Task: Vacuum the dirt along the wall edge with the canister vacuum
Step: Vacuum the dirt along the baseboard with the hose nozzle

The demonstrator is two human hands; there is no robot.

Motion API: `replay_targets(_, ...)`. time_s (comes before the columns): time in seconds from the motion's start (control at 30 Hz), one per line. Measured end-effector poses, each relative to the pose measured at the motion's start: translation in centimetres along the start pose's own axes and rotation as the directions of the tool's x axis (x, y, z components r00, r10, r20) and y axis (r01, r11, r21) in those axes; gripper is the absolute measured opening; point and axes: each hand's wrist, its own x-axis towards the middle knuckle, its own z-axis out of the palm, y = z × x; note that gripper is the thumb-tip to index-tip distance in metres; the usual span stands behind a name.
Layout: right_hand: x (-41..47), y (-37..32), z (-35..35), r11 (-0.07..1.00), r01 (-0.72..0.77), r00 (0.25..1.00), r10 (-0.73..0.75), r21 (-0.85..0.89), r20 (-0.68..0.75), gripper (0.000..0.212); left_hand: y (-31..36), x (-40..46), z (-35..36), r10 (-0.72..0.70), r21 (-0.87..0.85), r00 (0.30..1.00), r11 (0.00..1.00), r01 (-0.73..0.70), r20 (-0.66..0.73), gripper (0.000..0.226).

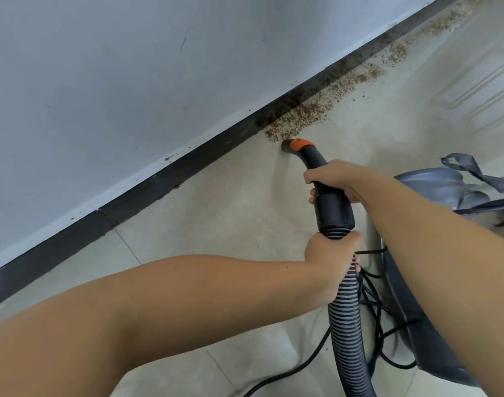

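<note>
**A:** Nozzle (288,147) down on the floor tile (230,202), its black mouth right at the near end of the dirt (316,106), orange collar (301,143) just behind the mouth.

**B:** And the dirt itself?

**A:** A brown, grainy band lying against the dark baseboard (147,184), running away from the nozzle up along the wall (102,81). On the near side of the nozzle, only a few stray specks by the baseboard.

**B:** Hands?

**A:** Right hand (331,176) just behind the nozzle, fingers curled tight round the curved black handle (332,207). Left hand (329,253) further back from the nozzle, wrapped round the ribbed hose (345,325) where it meets the handle's cuff. Both fists closed on the tool, no fingers spread.

**B:** What else is around?

**A:** Grey canister body (428,184) behind the nozzle, beyond the right forearm, with another grey part lower down under that arm. A black cord (374,299) loops loosely on the tile beside the hose. Both forearms are bare.
</note>
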Motion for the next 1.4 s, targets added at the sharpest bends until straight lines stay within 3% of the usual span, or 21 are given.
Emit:
replay_targets(0.3,1.0,-0.8,0.5,0.999,0.008,0.999,-0.005,0.054,-0.039,0.033,1.3,0.8,-1.5,0.018,0.039,1.0,0.999,-0.019,0.019,0.014)
replay_targets(0.87,8.7,-3.3,-5.8,0.991,-0.014,0.982,0.039,0.133,-0.185,0.034,6.4,9.3,1.9,-0.01,0.006,0.998,1.0,0.01,0.062,0.02)
replay_targets(1.4,5.5,-2.5,-2.1,0.998,-0.001,0.991,0.01,0.065,-0.135,0.03,3.6,5.8,0.0,0.001,-0.063,1.0,0.998,0.001,0.027,0.016)
